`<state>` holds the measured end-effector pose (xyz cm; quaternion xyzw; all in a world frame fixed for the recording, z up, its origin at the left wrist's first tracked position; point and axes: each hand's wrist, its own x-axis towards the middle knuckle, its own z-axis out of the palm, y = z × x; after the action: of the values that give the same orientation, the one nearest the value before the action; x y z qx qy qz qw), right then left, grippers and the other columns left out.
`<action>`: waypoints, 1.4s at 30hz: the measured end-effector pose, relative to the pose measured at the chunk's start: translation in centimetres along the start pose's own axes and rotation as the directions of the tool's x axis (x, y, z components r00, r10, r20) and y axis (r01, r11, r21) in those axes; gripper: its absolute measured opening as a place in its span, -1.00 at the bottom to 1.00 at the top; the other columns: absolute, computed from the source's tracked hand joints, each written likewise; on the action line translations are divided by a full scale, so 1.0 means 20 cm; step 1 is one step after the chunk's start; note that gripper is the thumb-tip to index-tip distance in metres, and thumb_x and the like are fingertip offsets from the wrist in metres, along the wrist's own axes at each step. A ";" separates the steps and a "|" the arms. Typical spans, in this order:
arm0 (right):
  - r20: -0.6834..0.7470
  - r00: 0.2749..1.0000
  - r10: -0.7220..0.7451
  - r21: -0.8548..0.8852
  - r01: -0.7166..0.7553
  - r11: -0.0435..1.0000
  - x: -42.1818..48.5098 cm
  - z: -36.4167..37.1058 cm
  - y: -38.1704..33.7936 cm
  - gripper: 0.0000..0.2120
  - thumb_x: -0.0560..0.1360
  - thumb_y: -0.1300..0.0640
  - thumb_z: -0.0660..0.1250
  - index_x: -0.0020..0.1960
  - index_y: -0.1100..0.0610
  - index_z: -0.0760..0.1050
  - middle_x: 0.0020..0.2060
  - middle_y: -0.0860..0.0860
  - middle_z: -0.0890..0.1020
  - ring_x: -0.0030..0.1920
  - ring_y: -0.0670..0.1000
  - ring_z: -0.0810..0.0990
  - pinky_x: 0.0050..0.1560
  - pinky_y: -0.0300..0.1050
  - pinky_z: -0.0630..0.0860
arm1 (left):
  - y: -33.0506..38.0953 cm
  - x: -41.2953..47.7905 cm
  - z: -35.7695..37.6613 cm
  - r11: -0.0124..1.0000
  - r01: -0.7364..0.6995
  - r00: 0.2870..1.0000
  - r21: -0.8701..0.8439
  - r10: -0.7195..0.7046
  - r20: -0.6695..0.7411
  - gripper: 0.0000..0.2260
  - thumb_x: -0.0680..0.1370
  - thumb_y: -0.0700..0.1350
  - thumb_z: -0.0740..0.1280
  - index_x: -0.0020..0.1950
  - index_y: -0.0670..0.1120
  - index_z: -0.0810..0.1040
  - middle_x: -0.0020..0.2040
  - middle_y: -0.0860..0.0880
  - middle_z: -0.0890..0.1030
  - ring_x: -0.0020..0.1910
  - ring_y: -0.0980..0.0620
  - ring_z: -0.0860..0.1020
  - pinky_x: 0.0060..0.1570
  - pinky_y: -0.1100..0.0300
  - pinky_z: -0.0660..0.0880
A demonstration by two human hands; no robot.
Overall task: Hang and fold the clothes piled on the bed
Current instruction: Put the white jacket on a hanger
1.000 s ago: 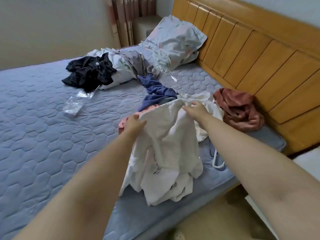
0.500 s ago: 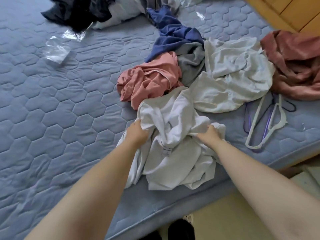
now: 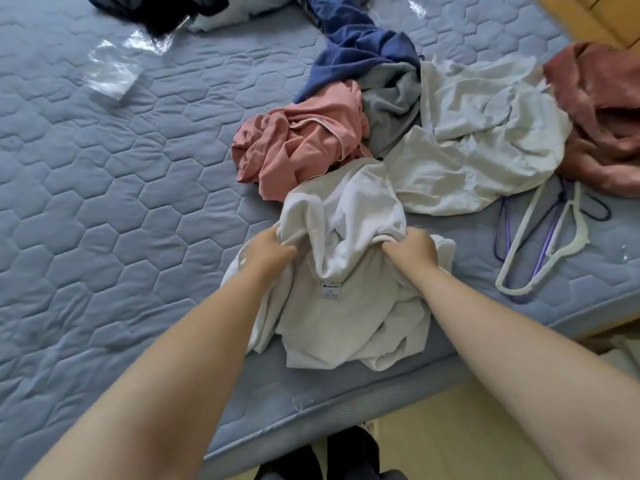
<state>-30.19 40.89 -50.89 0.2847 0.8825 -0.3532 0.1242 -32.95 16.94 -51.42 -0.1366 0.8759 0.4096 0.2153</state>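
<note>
While both arms reach over the bed (image 3: 104, 209) edge, here's the picture:
Left hand (image 3: 268, 249): fingers curled, gripping the white shirt (image 3: 346, 271).
Right hand (image 3: 410, 249): fingers bunched into that shirt too.
Shirt: crumpled at the mattress edge, label showing.
Pink garment (image 3: 301, 140): just behind it.
Hangers (image 3: 540, 244): lying to the right.

Crumpled shirt (image 3: 349, 306) at frame centre on the bed's (image 3: 104, 237) lower edge, left hand (image 3: 268, 249) and right hand (image 3: 410, 249) on its upper part, another garment (image 3: 301, 140) just above, hangers (image 3: 540, 244) at right, plastic bag (image 3: 112, 69) upper left.
</note>
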 end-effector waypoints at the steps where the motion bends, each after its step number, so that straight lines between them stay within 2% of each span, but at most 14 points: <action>1: -0.015 1.000 -0.022 0.049 0.023 0.999 -0.04 -0.04 -0.05 -0.86 0.46 0.16 0.32 -0.06 0.23 0.48 -0.12 0.13 0.56 0.01 0.20 0.54 -0.13 -0.13 0.32 | 0.06 -0.05 -0.01 0.999 -0.015 1.000 -0.050 0.016 0.017 -0.91 0.40 -0.14 0.33 -0.13 0.01 0.55 -0.23 0.02 0.58 -0.15 -0.05 0.56 -0.18 0.14 0.46; 4: -0.035 0.999 -0.002 0.224 0.009 0.975 -0.16 -0.17 -0.23 -0.81 0.47 0.21 0.29 0.04 0.28 0.51 -0.01 0.17 0.59 0.06 0.17 0.53 -0.06 -0.13 0.38 | 0.26 -0.22 -0.07 0.969 -0.036 0.999 -0.246 0.040 0.010 -0.90 0.37 -0.13 0.36 -0.14 -0.02 0.58 -0.20 0.01 0.61 -0.14 -0.03 0.56 -0.10 0.10 0.50; 7: 0.014 1.000 -0.026 0.376 0.019 0.926 -0.32 -0.35 -0.41 -0.74 0.45 0.22 0.28 0.12 0.23 0.49 0.05 0.15 0.61 0.08 0.17 0.56 0.12 0.01 0.51 | 0.46 -0.43 -0.18 0.922 -0.077 0.997 -0.378 0.081 -0.005 -0.84 0.26 -0.08 0.33 -0.18 0.04 0.57 -0.19 0.01 0.62 -0.13 -0.04 0.58 -0.01 0.02 0.54; 12: -0.022 0.982 -0.186 0.440 0.176 0.881 -0.70 -0.66 -0.70 -0.65 0.44 0.26 0.24 0.21 0.23 0.48 0.09 0.13 0.60 0.12 0.13 0.56 0.19 0.00 0.49 | 0.76 -0.81 -0.42 0.852 -0.192 0.981 -0.486 0.179 -0.075 -0.82 0.33 -0.17 0.39 -0.10 0.01 0.55 -0.20 0.07 0.57 -0.16 0.05 0.53 -0.08 0.18 0.48; 16: -0.073 0.953 -0.294 0.453 0.294 0.841 -1.13 -0.90 -0.88 -0.73 0.48 0.29 0.22 0.17 0.21 0.46 -0.03 0.06 0.55 -0.03 0.05 0.50 0.01 -0.15 0.42 | 0.92 -1.17 -0.65 0.841 -0.239 0.971 -0.485 0.217 -0.103 -0.84 0.41 -0.18 0.42 -0.10 0.02 0.52 -0.16 0.02 0.58 -0.10 0.00 0.56 -0.07 0.12 0.53; 21: -0.191 0.918 -0.348 0.476 0.396 0.785 -1.65 -1.10 -1.05 -0.75 0.37 0.21 0.27 0.01 0.25 0.55 -0.17 0.12 0.60 -0.13 0.10 0.56 -0.04 0.02 0.53 | 1.07 -1.64 -0.93 0.771 -0.357 0.929 -0.528 0.351 -0.115 -0.85 0.40 -0.29 0.40 -0.21 -0.04 0.54 -0.26 -0.03 0.57 -0.24 0.01 0.52 -0.19 0.16 0.48; 25: -0.275 0.887 -0.372 0.549 0.462 0.696 -2.04 -1.27 -1.17 -0.84 0.23 0.23 0.31 -0.19 0.19 0.54 -0.27 0.10 0.57 -0.26 0.05 0.50 -0.22 -0.04 0.48 | 1.15 -2.01 -1.19 0.702 -0.466 0.871 -0.539 0.472 -0.138 -0.88 0.35 -0.31 0.42 -0.19 -0.15 0.55 -0.28 -0.07 0.54 -0.25 -0.01 0.50 -0.18 0.15 0.47; 27: -0.306 0.869 -0.389 0.558 0.495 0.666 -2.16 -1.33 -1.23 -0.88 0.21 0.22 0.30 -0.25 0.18 0.49 -0.29 0.10 0.54 -0.31 0.02 0.47 -0.29 -0.08 0.44 | 1.18 -2.14 -1.28 0.683 -0.467 0.866 -0.561 0.482 -0.134 -0.75 0.25 -0.25 0.45 -0.10 -0.20 0.57 -0.22 -0.12 0.56 -0.22 -0.04 0.53 -0.14 0.09 0.51; 29: -0.310 0.874 -0.373 0.563 0.485 0.669 -2.25 -1.37 -1.26 -0.93 0.35 0.27 0.30 -0.26 0.14 0.44 -0.31 0.06 0.51 -0.33 -0.02 0.45 -0.33 -0.17 0.42 | 1.18 -2.22 -1.35 0.687 -0.440 0.877 -0.579 0.466 -0.113 -0.57 0.17 -0.19 0.44 0.02 -0.22 0.58 -0.12 -0.17 0.59 -0.17 -0.09 0.56 -0.08 0.03 0.54; 31: -0.284 0.861 -0.422 0.563 0.506 0.653 -2.29 -1.36 -1.27 -0.86 0.39 0.32 0.29 -0.23 0.10 0.49 -0.25 0.05 0.55 -0.26 0.00 0.49 -0.27 -0.17 0.41 | 1.16 -2.26 -1.39 0.730 -0.390 0.902 -0.562 0.424 -0.075 -0.55 0.23 -0.17 0.44 0.11 -0.22 0.55 -0.05 -0.19 0.58 -0.13 -0.09 0.56 -0.11 0.05 0.53; 33: -0.227 0.861 -0.455 0.537 0.500 0.679 -2.31 -1.31 -1.28 -0.77 0.34 0.41 0.25 -0.27 0.09 0.54 -0.26 0.07 0.60 -0.27 -0.02 0.52 -0.30 -0.22 0.38 | 1.11 -2.25 -1.42 0.778 -0.352 0.922 -0.520 0.384 -0.050 -0.70 0.40 -0.20 0.38 0.11 -0.23 0.52 -0.09 -0.16 0.54 -0.15 -0.05 0.52 -0.19 0.14 0.47; 36: -0.214 0.925 -0.315 0.566 0.380 0.732 -2.21 -1.19 -1.27 -0.83 0.32 0.41 0.22 -0.25 0.22 0.53 -0.45 0.02 0.58 -0.36 -0.02 0.51 -0.39 -0.25 0.40 | 0.99 -2.14 -1.42 0.853 -0.338 0.939 -0.397 0.330 -0.091 -0.79 0.47 -0.23 0.30 0.10 -0.19 0.53 -0.12 -0.12 0.51 -0.16 -0.02 0.47 -0.29 0.22 0.38; 39: -0.235 0.928 -0.288 0.466 0.367 0.805 -2.03 -1.07 -1.27 -0.77 0.38 0.35 0.21 0.01 0.25 0.50 -0.12 0.14 0.60 -0.08 0.13 0.57 -0.11 -0.08 0.49 | 0.83 -1.97 -1.41 0.888 -0.380 0.921 -0.258 0.336 -0.198 -0.78 0.48 -0.26 0.26 0.09 -0.12 0.57 -0.11 -0.08 0.58 -0.09 -0.07 0.54 -0.14 0.12 0.48; 42: -0.336 0.888 -0.314 0.324 0.422 0.847 -1.81 -0.99 -1.29 -0.60 0.42 0.33 0.16 0.24 0.25 0.48 0.11 0.17 0.58 0.14 0.16 0.53 0.04 -0.10 0.45 | 0.69 -1.75 -1.43 0.926 -0.376 0.855 -0.027 0.335 -0.397 -0.68 0.49 -0.28 0.18 0.18 -0.08 0.54 0.02 -0.11 0.60 -0.04 -0.09 0.54 -0.07 0.04 0.52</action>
<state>-16.57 24.33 -7.17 0.1729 0.8414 -0.4959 -0.1270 -15.82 5.69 -8.88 -0.0611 0.8885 0.4524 -0.0476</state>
